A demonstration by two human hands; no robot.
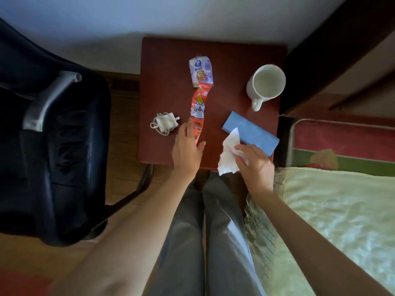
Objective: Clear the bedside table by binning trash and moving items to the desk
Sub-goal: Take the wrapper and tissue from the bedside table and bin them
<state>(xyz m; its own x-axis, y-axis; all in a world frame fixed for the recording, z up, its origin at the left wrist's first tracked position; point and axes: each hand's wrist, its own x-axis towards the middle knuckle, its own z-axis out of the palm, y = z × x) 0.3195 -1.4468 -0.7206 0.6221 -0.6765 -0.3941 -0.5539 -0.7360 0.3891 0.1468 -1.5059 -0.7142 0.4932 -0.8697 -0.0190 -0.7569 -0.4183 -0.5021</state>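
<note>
- A dark office chair is seen left of the table.
- A bed with a pale green cover is seen on the right.
- Wooden flooring is visible between them.

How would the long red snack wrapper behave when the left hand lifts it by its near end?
The red wrapper looks thin, crinkled and flattened, so probably very light and floppy, drooping from the left hand. Its far end overlaps the white wrapper, which might get dragged along.
</note>
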